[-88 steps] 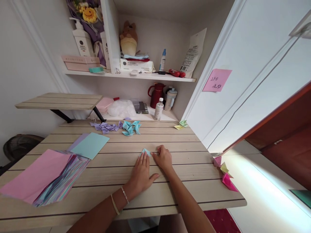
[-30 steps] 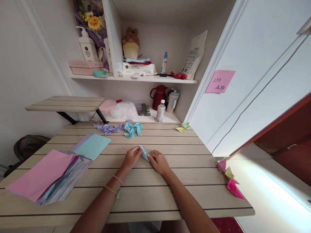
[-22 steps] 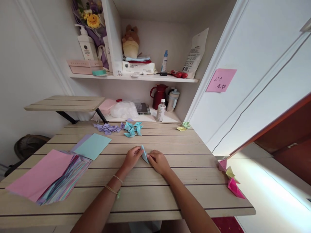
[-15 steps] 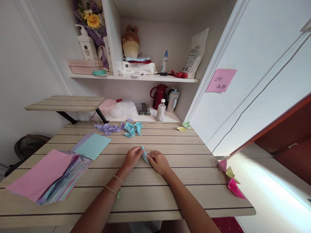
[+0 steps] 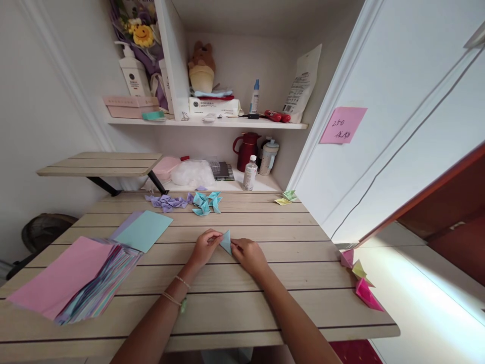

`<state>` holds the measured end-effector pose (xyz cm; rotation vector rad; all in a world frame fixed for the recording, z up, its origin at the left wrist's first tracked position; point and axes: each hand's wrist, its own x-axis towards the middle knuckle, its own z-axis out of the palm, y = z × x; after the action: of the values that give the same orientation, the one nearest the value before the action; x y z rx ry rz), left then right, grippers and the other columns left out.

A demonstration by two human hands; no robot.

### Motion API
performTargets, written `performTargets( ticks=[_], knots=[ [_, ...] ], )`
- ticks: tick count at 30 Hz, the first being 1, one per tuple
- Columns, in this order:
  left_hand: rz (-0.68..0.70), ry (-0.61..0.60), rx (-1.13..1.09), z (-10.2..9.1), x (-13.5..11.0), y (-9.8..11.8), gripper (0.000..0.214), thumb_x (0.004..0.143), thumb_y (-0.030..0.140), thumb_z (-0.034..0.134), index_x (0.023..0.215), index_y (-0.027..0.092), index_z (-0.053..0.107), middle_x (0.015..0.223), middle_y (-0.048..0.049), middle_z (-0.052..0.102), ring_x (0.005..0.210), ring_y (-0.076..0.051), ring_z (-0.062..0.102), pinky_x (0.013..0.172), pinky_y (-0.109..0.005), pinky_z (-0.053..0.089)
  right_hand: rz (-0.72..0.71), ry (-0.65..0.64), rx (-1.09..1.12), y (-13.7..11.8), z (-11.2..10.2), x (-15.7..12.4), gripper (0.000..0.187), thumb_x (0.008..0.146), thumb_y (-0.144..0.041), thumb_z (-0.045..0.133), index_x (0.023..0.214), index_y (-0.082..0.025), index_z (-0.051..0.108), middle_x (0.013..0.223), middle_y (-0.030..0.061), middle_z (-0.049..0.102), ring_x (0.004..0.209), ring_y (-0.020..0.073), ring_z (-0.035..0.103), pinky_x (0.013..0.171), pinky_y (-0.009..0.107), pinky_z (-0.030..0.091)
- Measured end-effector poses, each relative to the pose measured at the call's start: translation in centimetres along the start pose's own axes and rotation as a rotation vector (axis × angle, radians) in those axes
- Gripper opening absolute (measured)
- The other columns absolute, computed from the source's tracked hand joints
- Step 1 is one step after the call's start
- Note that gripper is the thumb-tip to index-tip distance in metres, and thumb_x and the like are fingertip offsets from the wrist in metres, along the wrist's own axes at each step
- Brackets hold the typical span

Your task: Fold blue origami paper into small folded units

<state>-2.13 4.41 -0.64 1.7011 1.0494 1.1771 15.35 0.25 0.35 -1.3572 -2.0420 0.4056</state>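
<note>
A small light-blue folded paper [image 5: 226, 241], now a flat triangle, is held just above or on the middle of the table. My left hand [image 5: 206, 246] pinches its left corner between thumb and fingers. On the other side my right hand [image 5: 248, 254] grips its right edge, fingers curled in. Beyond the hands lie several folded blue paper pieces [image 5: 206, 203] and, left of them, several folded purple paper pieces [image 5: 166, 202]. Loose light-blue sheets [image 5: 146, 230] rest to the left of my left hand.
A thick stack of coloured paper [image 5: 64, 278] lies at the table's left. Folded pink and yellow papers [image 5: 367, 294] sit along the right edge, with green and yellow ones [image 5: 288, 196] at the back right. A bottle [image 5: 249, 173] and red jug [image 5: 247, 151] stand behind.
The blue paper has turned from a narrow, partly opened fold into a flatter triangle facing me. Both hands stay on it, with the fingers slightly shifted. The view has tilted a little.
</note>
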Motion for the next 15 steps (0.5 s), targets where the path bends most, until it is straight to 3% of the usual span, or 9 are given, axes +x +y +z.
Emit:
performTargets(
  ticks=[3,7,15],
  knots=[
    [0.008,-0.03,-0.019,-0.06,0.06,-0.19,0.022,0.074,0.036,0.059,0.076,0.015,0.066,0.077,-0.0045,0.062,0.076,-0.017,0.058,0.068,-0.027,0.049,0.036,0.026,0.209,-0.08,0.15,0.05,0.03,0.079,-0.02,0.044,0.101,-0.022,0.063,0.076,0.0009,0.067,0.065,0.0132,0.058,0.064,0.021,0.042],
    [0.05,-0.07,-0.048,-0.1,0.06,-0.11,0.019,0.075,0.033,0.059,0.077,0.015,0.067,0.079,-0.0054,0.062,0.078,-0.017,0.058,0.07,-0.028,0.048,0.128,0.021,0.409,-0.32,0.52,0.11,0.031,0.076,-0.021,0.044,0.098,-0.018,0.065,0.068,-0.0012,0.064,0.06,0.0118,0.057,0.058,0.019,0.043],
    [0.018,-0.114,-0.138,0.11,-0.1,0.07,0.026,0.076,0.034,0.059,0.092,0.015,0.068,0.092,-0.0087,0.064,0.088,-0.02,0.058,0.078,-0.032,0.047,0.189,0.114,0.516,-0.06,0.75,0.16,0.025,0.073,-0.025,0.049,0.088,-0.016,0.067,0.064,-0.0007,0.064,0.058,0.012,0.057,0.056,0.02,0.045]
  ],
)
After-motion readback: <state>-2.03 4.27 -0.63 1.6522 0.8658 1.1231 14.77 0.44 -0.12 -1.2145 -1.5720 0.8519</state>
